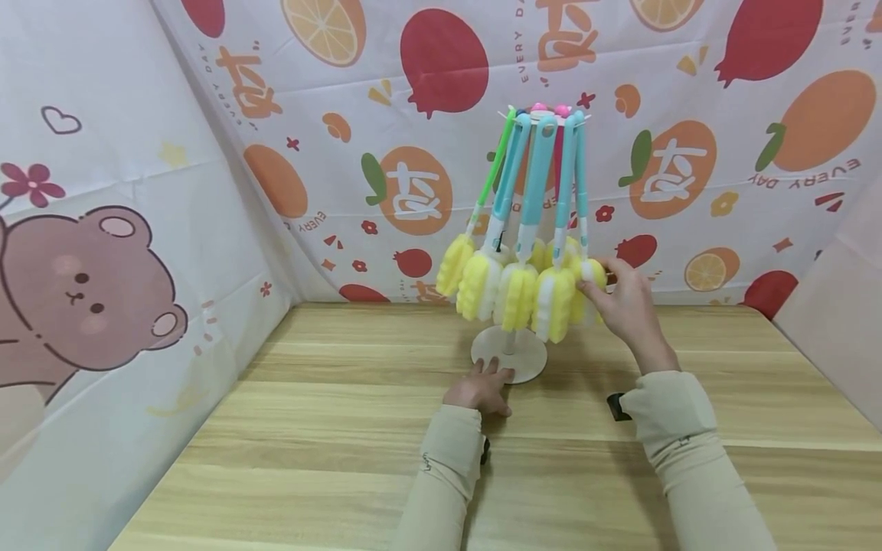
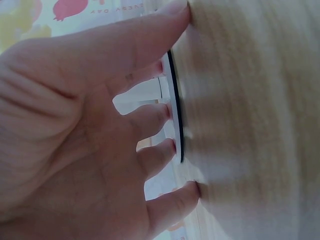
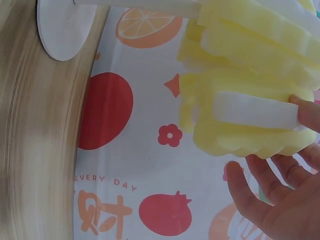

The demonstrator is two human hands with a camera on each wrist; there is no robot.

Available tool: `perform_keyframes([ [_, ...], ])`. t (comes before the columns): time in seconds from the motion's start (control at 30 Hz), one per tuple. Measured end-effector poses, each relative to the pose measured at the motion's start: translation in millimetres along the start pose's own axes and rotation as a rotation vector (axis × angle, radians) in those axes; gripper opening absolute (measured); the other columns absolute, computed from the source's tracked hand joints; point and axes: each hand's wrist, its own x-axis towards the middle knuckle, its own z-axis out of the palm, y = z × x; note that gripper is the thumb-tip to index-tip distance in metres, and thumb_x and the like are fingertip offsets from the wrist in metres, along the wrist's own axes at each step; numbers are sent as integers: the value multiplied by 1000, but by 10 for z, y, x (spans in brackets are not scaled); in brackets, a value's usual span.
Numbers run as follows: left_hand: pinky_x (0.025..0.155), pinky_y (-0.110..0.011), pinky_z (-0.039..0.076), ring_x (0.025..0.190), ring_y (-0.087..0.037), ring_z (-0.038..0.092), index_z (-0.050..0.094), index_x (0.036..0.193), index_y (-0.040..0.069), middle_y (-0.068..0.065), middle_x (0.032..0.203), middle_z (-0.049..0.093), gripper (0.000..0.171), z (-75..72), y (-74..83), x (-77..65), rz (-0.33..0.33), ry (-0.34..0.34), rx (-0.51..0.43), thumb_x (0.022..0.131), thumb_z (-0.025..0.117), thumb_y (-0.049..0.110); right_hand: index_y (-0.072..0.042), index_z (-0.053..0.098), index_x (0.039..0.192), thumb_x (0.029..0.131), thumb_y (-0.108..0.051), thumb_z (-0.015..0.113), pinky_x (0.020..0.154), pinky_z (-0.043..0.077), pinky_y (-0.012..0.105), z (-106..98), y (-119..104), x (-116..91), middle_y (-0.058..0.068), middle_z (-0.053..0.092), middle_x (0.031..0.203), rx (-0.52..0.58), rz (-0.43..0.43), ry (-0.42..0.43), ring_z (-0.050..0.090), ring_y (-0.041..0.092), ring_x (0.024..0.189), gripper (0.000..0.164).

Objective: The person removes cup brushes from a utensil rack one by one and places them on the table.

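Yellow-and-white sponge brush: at right side of stand, pinched by right hand. Left hand: fingers spread, touching stand's front edge. Apparent step: brush adjustment. Next move likely requires stand braced.

The display stand rises from the table, most of which stretches before it. Its base lies on the table. Sponge brushes hang in a ring from its top, heads lowest and above its base, some behind others. Just before the stand, the left hand rests fingertips on its base's near edge. Right of the stand, the right hand holds one sponge head. A cloth backdrop hangs behind the stand; a side cloth hangs well to its left.
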Motion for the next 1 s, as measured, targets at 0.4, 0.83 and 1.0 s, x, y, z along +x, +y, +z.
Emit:
perform_keyframes([
  [0.4, 98, -56, 29, 132, -28, 4, 34, 139, 24, -6, 150, 13, 67, -13, -1, 6, -2, -14, 4, 80, 66, 28, 0, 55, 108, 81, -12, 64, 70, 44, 44, -49, -41, 32, 16, 57, 98, 0, 23, -32, 49, 27, 87, 31],
  [0.83, 99, -55, 27, 132, -29, 5, 34, 138, 23, -8, 150, 13, 66, -14, 2, 20, 10, -21, 10, 80, 66, 28, -7, 48, 127, 86, -43, 55, 79, 44, 49, -127, -112, 132, 15, 54, 116, 88, 140, -115, 46, 28, 99, 55],
  [1.0, 98, -57, 27, 132, -29, 4, 34, 138, 23, -8, 150, 13, 66, 5, -6, 23, 13, -20, 6, 80, 66, 28, -2, 55, 119, 87, -41, 55, 82, 43, 48, -71, -124, 185, 15, 55, 106, 105, 165, -43, 47, 26, 98, 51],
])
